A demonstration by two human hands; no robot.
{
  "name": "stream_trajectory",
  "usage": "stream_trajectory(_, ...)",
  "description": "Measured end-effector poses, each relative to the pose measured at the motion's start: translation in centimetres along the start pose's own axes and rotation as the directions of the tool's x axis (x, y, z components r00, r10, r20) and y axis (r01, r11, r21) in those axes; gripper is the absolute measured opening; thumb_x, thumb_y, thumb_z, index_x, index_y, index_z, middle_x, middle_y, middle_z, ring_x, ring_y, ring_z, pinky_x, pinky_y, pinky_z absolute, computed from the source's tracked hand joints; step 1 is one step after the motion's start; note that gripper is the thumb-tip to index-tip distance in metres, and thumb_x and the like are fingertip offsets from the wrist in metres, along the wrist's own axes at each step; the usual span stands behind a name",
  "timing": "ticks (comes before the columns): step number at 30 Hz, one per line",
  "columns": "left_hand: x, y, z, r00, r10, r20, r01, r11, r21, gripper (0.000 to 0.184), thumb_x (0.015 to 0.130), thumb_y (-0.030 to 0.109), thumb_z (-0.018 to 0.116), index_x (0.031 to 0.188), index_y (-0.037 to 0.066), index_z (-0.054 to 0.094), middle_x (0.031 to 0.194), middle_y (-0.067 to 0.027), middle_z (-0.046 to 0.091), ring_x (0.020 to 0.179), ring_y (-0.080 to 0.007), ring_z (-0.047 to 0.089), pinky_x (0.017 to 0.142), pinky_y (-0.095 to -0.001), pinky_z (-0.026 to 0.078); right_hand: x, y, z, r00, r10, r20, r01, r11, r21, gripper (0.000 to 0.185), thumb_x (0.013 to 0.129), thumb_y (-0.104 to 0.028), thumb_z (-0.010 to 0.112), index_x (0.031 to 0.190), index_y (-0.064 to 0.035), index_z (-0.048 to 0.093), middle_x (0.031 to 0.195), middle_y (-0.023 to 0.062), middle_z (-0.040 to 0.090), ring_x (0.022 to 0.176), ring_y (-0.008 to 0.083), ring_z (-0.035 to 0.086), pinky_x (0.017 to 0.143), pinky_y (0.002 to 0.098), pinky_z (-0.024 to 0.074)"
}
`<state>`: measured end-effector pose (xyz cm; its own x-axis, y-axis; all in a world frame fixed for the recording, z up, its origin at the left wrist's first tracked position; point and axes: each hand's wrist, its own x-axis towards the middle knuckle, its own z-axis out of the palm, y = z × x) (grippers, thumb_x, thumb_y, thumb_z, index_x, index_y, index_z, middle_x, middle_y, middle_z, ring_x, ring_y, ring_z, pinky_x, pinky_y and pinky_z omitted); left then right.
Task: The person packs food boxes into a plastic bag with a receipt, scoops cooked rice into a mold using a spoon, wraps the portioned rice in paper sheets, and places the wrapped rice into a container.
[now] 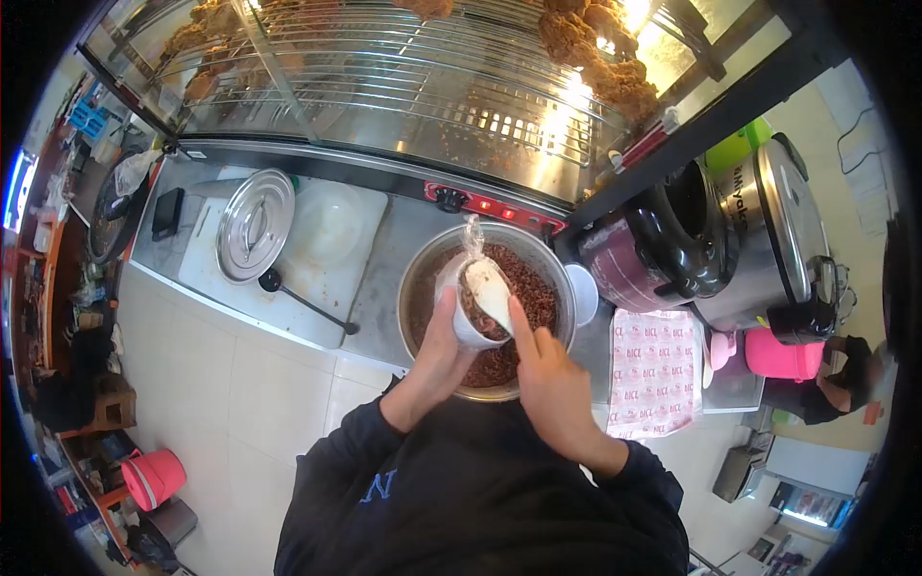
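My left hand [437,350] is wrapped round a small white cup [473,332] with brownish-red rice in it. A twist of clear plastic [473,233] sticks up at the cup's far side. In my right hand [557,389] is a white rice paddle [492,293], its rice-smeared blade pressed into the cup's mouth. Both hands are above a wide metal pot [408,288], which holds more of the reddish-brown rice [528,288].
Beyond the pot stands a heated display case [365,158] with fried chicken [615,72]. Rice cookers [639,245] and printed paper wrappers [653,370] are at right. A metal lid [256,226], black ladle [307,302] and white cutting board [351,230] lie at left.
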<state>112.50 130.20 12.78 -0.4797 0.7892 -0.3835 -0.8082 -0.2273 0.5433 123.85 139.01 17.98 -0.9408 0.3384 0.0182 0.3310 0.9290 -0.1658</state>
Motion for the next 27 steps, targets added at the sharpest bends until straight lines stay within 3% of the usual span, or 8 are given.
stream_trajectory(5, 0.4, -0.6, -0.7, 0.999, 0.047, -0.025, -0.048, 0.999, -0.013, 0.063, 0.092, 0.057, 0.030, 0.132, 0.009, 0.037, 0.128, -0.0081, 0.047, 0.119, -0.0194, 0.046, 0.101, -0.0356, 0.037, -0.4, -0.5, 0.1, 0.998, 0.010, 0.067, -0.015, 0.997, 0.073, 0.061, 0.078, -0.004, 0.051, 0.137, -0.0065, 0.034, 0.078, 0.0062, 0.048, 0.066, 0.0186, 0.056, 0.052, 0.0317, 0.0500)
stream_trajectory(8, 0.7, 0.3, -0.2, 0.990, 0.135, 0.042, -0.132, 0.989, -0.066, 0.069, 0.091, 0.061, 0.027, 0.133, 0.008, 0.037, 0.131, -0.0093, 0.046, 0.121, -0.0209, 0.044, 0.102, -0.0381, 0.035, 0.1, 2.8, -0.3, 0.992, 0.014, -0.124, 0.029, 0.940, 0.340, 0.050, 0.084, -0.006, 0.049, 0.133, -0.0079, 0.040, 0.080, 0.0090, 0.055, 0.067, 0.0188, 0.057, 0.056, 0.0328, 0.0477)
stream_trajectory(11, 0.6, 1.5, -1.3, 0.994, 0.092, 0.066, -0.071, 0.961, -0.265, 0.075, 0.089, 0.065, 0.022, 0.133, 0.007, 0.037, 0.132, -0.0096, 0.045, 0.123, -0.0224, 0.042, 0.103, -0.0402, 0.033, 1.0, 4.8, -1.3, 0.973, 0.215, -0.080, -0.107, 0.735, 0.670, 0.041, 0.089, -0.011, 0.047, 0.130, -0.0079, 0.043, 0.081, 0.0103, 0.059, 0.067, 0.0191, 0.057, 0.059, 0.0332, 0.0446)
stream_trajectory(12, 0.7, 1.6, -1.5, 0.997, 0.075, 0.022, -0.068, 0.972, -0.227, 0.077, 0.088, 0.067, 0.021, 0.134, 0.008, 0.037, 0.133, -0.0093, 0.045, 0.123, -0.0233, 0.042, 0.103, -0.0407, 0.032, 0.7, 5.1, -2.4, 0.953, 0.263, 0.147, -0.281, 0.599, 0.749, 0.041, 0.091, -0.015, 0.048, 0.130, -0.0051, 0.043, 0.074, 0.0097, 0.057, 0.064, 0.0187, 0.054, 0.058, 0.0321, 0.0422)
stream_trajectory(14, 1.0, 1.0, -1.9, 0.990, 0.141, -0.003, -0.140, 0.974, -0.176, 0.075, 0.088, 0.066, 0.021, 0.133, 0.008, 0.038, 0.132, -0.0086, 0.045, 0.123, -0.0229, 0.042, 0.103, -0.0406, 0.032, 0.8, 3.5, -1.6, 0.946, 0.291, 0.143, -0.285, 0.535, 0.795, 0.041, 0.092, -0.018, 0.047, 0.130, -0.0048, 0.045, 0.085, 0.0122, 0.060, 0.073, 0.0204, 0.058, 0.066, 0.0317, 0.0445)
stream_trajectory(19, 0.1, 0.1, -0.8, 0.977, 0.209, -0.038, -0.210, 0.976, -0.055, 0.068, 0.090, 0.061, 0.026, 0.131, 0.008, 0.040, 0.129, -0.0071, 0.047, 0.123, -0.0217, 0.042, 0.102, -0.0395, 0.033, 0.8, 0.5, 3.5, 0.992, 0.085, -0.089, 0.029, 0.541, 0.841, 0.038, 0.096, -0.016, 0.041, 0.132, -0.0042, 0.044, 0.130, 0.0167, 0.049, 0.117, 0.0240, 0.051, 0.094, 0.0292, 0.0392)
stream_trajectory(23, -0.3, -1.1, -1.4, 0.971, 0.226, -0.071, -0.230, 0.972, -0.049, 0.047, 0.092, 0.037, 0.043, 0.128, 0.006, 0.036, 0.124, -0.0106, 0.048, 0.115, -0.0223, 0.048, 0.099, -0.0373, 0.037, 0.2, -0.5, 3.7, 0.993, 0.102, 0.054, -0.095, 0.450, 0.888, 0.038, 0.096, -0.016, 0.042, 0.132, -0.0063, 0.044, 0.125, 0.0173, 0.053, 0.111, 0.0234, 0.056, 0.091, 0.0277, 0.0405)
stream_trajectory(27, -0.2, -0.7, -1.8, 0.922, 0.379, 0.075, -0.386, 0.894, 0.228, 0.055, 0.087, 0.038, 0.051, 0.128, 0.006, 0.033, 0.123, -0.0126, 0.047, 0.116, -0.0233, 0.047, 0.097, -0.0372, 0.039, -0.2, -0.6, 2.5, 0.987, 0.080, 0.141, -0.162, 0.483, 0.861, 0.038, 0.096, -0.018, 0.043, 0.133, -0.0076, 0.044, 0.118, 0.0176, 0.057, 0.104, 0.0220, 0.059, 0.088, 0.0278, 0.0423)
